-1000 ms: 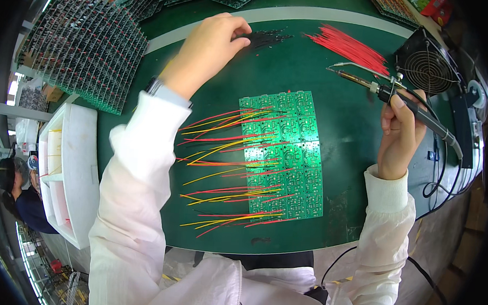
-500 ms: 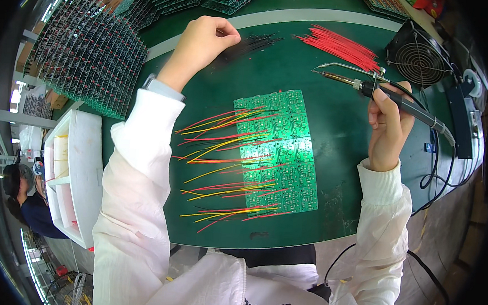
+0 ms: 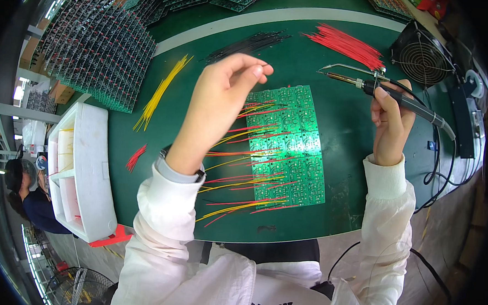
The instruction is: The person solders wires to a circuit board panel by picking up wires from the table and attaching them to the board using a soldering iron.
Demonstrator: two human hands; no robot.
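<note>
My right hand (image 3: 390, 127) grips a soldering iron (image 3: 417, 108) with a thin curved metal tube fixed along it. Its tip points left, above and beyond the far right corner of a green circuit-board panel (image 3: 296, 163). Red, yellow and black wires (image 3: 238, 159) lie in rows across the panel's left side, their loose ends reaching left. My left hand (image 3: 219, 93) is over the panel's far left corner, thumb and fingertips pinched together; what they hold, if anything, is too small to make out. The left hand and wrist hide some wire ends.
Beyond the panel lie a black wire bundle (image 3: 249, 45) and a red one (image 3: 346, 46). Yellow wires (image 3: 161, 93) and short red wires (image 3: 136, 158) lie left, near a white foam box (image 3: 91, 172). A fan (image 3: 422, 59) stands far right. Stacked boards (image 3: 92, 45) rise far left.
My left hand has moved right and nearer, from the black wires to above the panel's corner, still pinched. The yellow wires and short red wires now show. My right hand stays nearly still.
</note>
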